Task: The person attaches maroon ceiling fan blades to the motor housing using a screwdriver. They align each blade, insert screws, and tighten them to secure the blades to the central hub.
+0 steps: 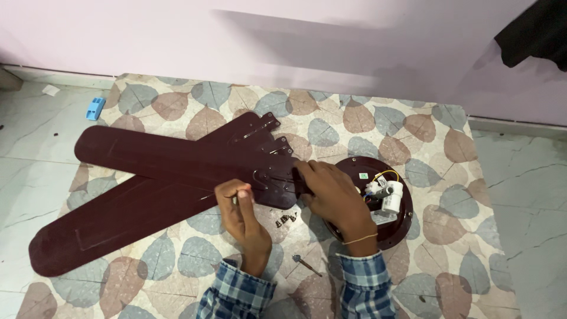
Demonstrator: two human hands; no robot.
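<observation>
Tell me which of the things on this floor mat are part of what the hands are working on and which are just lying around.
In hand:
- fan blades, dark maroon, stacked and crossed
- fan motor housing with wiring
- loose screws
- left hand at a blade's edge
- right hand on the blade bracket

Lying about:
- blue plastic piece
- small tool on the mat
- dark cloth at upper right

Two long dark maroon fan blades (153, 189) lie crossed on the leaf-patterned floor mat (449, 248), stretching left of both hands. The left hand (239, 207) rests on their near edge; the right hand (331, 195) sits at their bracket ends. Just right of it lies the round maroon fan motor (401, 224). Small metal screws (286, 219) lie between the hands, a screwdriver (306, 264) nearer the person. A small blue plastic piece (95, 108) lies far left, beyond the mat.
</observation>
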